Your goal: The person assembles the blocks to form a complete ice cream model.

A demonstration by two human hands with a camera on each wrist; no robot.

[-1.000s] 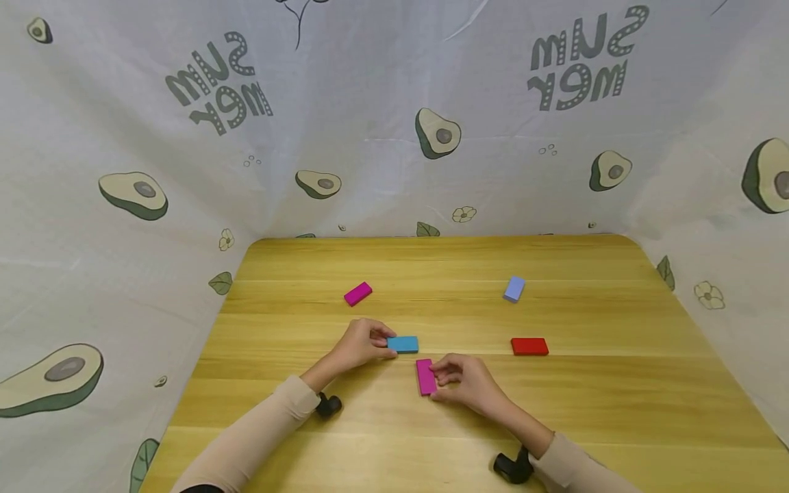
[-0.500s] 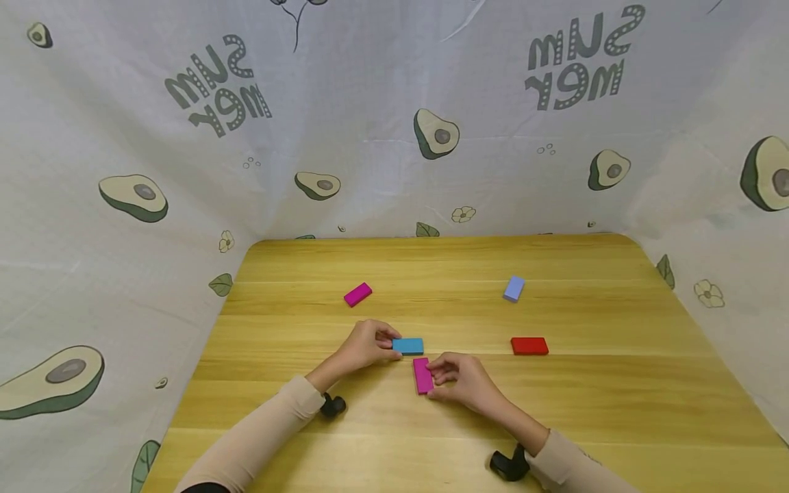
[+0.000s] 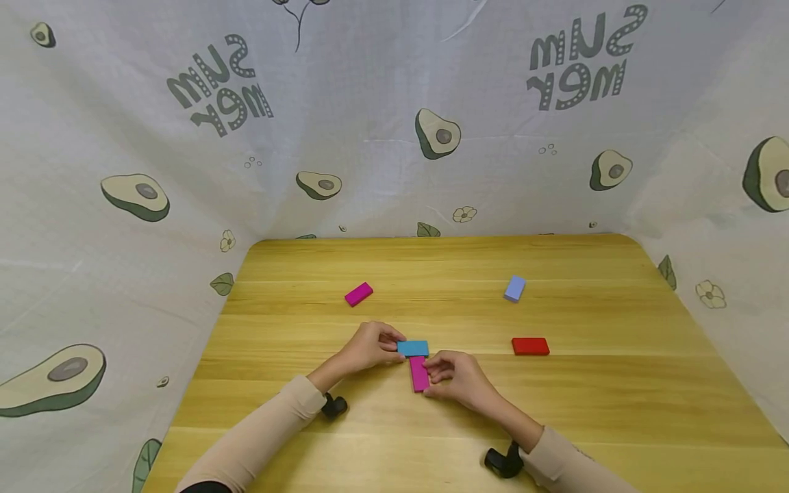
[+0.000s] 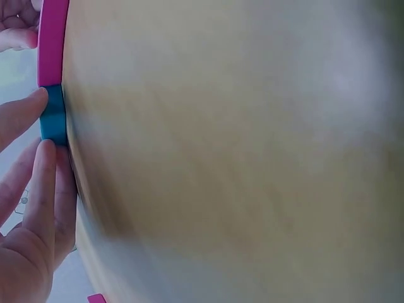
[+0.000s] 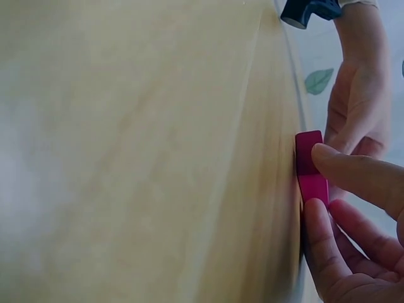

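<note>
On the wooden table, a blue rectangular block (image 3: 413, 348) lies crosswise, its left end pinched between thumb and fingers of my left hand (image 3: 370, 348). Just below it a magenta block (image 3: 418, 375) lies lengthwise, its far end against the blue block's near side. My right hand (image 3: 461, 378) pinches the magenta block from the right. In the left wrist view, the magenta block (image 4: 52, 44) meets the blue block (image 4: 54, 117) with no visible gap. The right wrist view shows thumb and fingertips on the magenta block (image 5: 313, 186); the blue one is hidden there.
A second magenta block (image 3: 359, 294) lies at the back left. A pale violet block (image 3: 514, 289) is at the back right, with a red block (image 3: 530, 346) nearer on the right. A white avocado-print cloth (image 3: 382, 198) borders the table's back and sides.
My left hand has slid the blue block right and slightly nearer. My right hand has shifted the magenta block a little left. The gap between the two blocks has closed.
</note>
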